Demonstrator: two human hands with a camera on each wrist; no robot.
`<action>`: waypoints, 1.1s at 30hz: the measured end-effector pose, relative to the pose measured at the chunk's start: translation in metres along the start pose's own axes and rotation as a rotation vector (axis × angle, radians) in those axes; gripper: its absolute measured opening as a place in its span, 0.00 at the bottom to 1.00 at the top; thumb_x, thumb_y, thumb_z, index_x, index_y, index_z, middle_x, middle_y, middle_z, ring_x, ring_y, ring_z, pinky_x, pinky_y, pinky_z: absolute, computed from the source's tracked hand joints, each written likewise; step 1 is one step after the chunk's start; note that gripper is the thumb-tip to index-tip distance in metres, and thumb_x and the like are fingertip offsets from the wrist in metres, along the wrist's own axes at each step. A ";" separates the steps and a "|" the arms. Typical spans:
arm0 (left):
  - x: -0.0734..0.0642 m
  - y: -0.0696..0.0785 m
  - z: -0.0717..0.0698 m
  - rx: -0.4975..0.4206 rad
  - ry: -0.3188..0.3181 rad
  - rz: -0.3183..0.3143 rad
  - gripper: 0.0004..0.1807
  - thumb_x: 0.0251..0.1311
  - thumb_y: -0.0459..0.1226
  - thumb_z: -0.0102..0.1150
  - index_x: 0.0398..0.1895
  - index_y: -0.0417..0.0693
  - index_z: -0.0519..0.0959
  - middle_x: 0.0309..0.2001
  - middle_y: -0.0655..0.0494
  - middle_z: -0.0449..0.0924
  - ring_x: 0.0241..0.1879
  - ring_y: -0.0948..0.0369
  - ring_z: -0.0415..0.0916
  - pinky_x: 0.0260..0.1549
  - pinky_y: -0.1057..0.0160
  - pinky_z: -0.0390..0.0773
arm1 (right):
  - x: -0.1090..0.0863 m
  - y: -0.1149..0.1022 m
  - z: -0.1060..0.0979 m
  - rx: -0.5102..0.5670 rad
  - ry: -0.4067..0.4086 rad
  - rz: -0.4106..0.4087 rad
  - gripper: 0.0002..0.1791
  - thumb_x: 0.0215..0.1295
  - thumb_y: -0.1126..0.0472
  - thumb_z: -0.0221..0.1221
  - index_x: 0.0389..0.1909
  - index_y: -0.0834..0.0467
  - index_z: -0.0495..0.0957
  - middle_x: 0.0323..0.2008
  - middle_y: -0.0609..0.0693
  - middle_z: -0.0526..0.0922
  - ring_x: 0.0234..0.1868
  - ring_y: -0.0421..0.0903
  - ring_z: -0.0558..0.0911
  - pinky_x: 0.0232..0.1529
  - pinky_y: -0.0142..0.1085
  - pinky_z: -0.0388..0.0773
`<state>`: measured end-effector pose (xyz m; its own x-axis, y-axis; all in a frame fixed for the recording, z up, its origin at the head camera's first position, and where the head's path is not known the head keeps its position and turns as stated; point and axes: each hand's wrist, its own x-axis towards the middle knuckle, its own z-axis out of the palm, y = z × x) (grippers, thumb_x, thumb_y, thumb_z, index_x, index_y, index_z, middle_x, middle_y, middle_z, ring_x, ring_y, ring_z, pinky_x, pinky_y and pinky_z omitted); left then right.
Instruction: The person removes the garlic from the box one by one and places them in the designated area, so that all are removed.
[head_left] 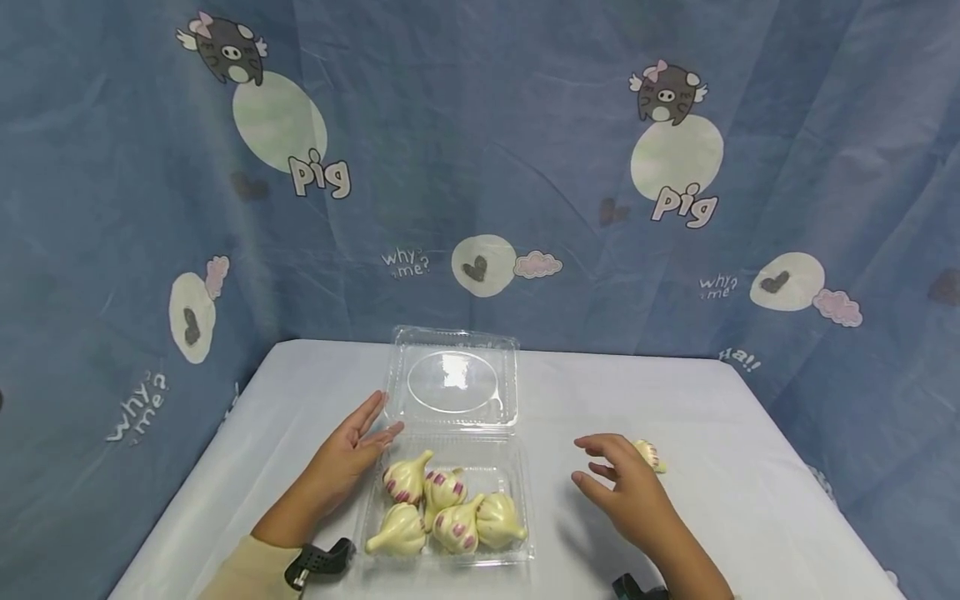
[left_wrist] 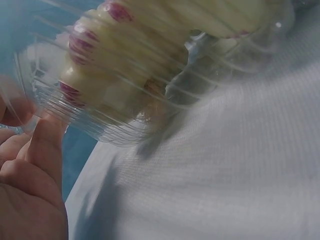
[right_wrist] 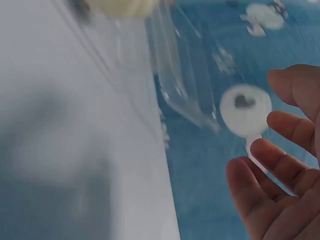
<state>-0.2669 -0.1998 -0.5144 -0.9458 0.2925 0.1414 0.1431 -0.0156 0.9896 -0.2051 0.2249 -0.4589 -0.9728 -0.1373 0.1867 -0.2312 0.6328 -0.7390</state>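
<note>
A clear plastic clamshell box (head_left: 495, 477) stands with its lid (head_left: 453, 408) raised at the back. Several garlic bulbs (head_left: 454, 527), cream with purple patches, lie in its base. At the box's left side, near the hinge, my left hand (head_left: 341, 462) touches the plastic with extended fingers; the left wrist view shows its fingertips against the ribbed wall. To the right of the box, my right hand (head_left: 628, 492) hovers above the table, fingers loosely bent and apart, holding nothing. Partly hidden behind it, another garlic bulb (head_left: 649, 455) lies on the table.
A white cloth covers the table (head_left: 720, 467). Blue printed fabric (head_left: 555, 208) hangs behind it and at both sides. Dark straps (head_left: 321, 560) circle both wrists.
</note>
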 end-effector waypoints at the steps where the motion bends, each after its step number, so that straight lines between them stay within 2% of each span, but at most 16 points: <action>1: 0.000 0.001 0.000 0.000 -0.002 0.006 0.46 0.72 0.21 0.50 0.85 0.38 0.37 0.85 0.41 0.32 0.69 0.64 0.72 0.59 0.79 0.74 | 0.001 -0.002 0.003 0.015 -0.018 -0.005 0.22 0.64 0.59 0.73 0.58 0.44 0.82 0.59 0.41 0.80 0.64 0.52 0.81 0.60 0.36 0.83; 6: 0.000 0.003 -0.001 -0.008 -0.013 0.022 0.46 0.72 0.21 0.50 0.85 0.37 0.36 0.85 0.39 0.31 0.70 0.62 0.72 0.60 0.77 0.74 | 0.004 -0.011 0.014 0.061 -0.105 -0.079 0.23 0.64 0.60 0.73 0.57 0.42 0.81 0.57 0.41 0.81 0.62 0.53 0.81 0.60 0.36 0.83; 12: 0.001 -0.001 0.000 -0.024 -0.010 0.018 0.46 0.72 0.20 0.47 0.85 0.37 0.35 0.85 0.38 0.30 0.67 0.69 0.73 0.59 0.79 0.74 | 0.004 -0.018 0.022 0.052 -0.174 -0.149 0.23 0.64 0.63 0.72 0.59 0.50 0.81 0.58 0.49 0.82 0.61 0.53 0.83 0.61 0.37 0.83; 14: 0.001 -0.002 0.000 -0.019 -0.007 0.022 0.46 0.72 0.20 0.48 0.85 0.37 0.35 0.85 0.37 0.30 0.67 0.69 0.73 0.59 0.79 0.74 | 0.004 -0.022 0.023 0.052 -0.198 -0.168 0.23 0.65 0.62 0.72 0.60 0.52 0.81 0.59 0.49 0.82 0.61 0.53 0.83 0.61 0.38 0.82; 17: 0.001 -0.003 0.000 -0.003 0.000 0.015 0.46 0.72 0.21 0.50 0.85 0.38 0.36 0.85 0.38 0.31 0.69 0.63 0.72 0.60 0.78 0.74 | 0.001 -0.026 0.025 0.053 -0.235 -0.193 0.23 0.65 0.60 0.72 0.60 0.48 0.80 0.59 0.44 0.81 0.63 0.49 0.82 0.63 0.39 0.82; 22: 0.002 -0.002 0.001 0.013 0.010 -0.010 0.47 0.72 0.22 0.51 0.86 0.41 0.37 0.86 0.43 0.33 0.74 0.47 0.65 0.60 0.77 0.74 | -0.003 -0.032 0.027 0.052 -0.286 -0.239 0.24 0.65 0.60 0.72 0.59 0.43 0.79 0.60 0.37 0.79 0.64 0.44 0.80 0.64 0.43 0.81; 29: 0.000 0.001 0.001 0.013 -0.001 -0.018 0.46 0.73 0.22 0.50 0.85 0.40 0.36 0.86 0.43 0.31 0.74 0.45 0.64 0.61 0.77 0.73 | -0.008 -0.037 0.033 0.018 -0.357 -0.284 0.25 0.64 0.62 0.72 0.61 0.45 0.79 0.61 0.38 0.78 0.64 0.43 0.80 0.63 0.40 0.81; 33: -0.001 0.001 0.001 0.012 -0.003 -0.018 0.47 0.73 0.23 0.51 0.86 0.41 0.36 0.86 0.44 0.31 0.75 0.41 0.61 0.60 0.77 0.74 | -0.010 -0.039 0.036 -0.021 -0.377 -0.304 0.26 0.64 0.61 0.72 0.62 0.46 0.79 0.62 0.40 0.78 0.63 0.45 0.82 0.62 0.39 0.82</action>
<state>-0.2651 -0.1998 -0.5134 -0.9473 0.2954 0.1238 0.1298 0.0008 0.9915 -0.1874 0.1744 -0.4553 -0.8005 -0.5822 0.1419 -0.5092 0.5360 -0.6734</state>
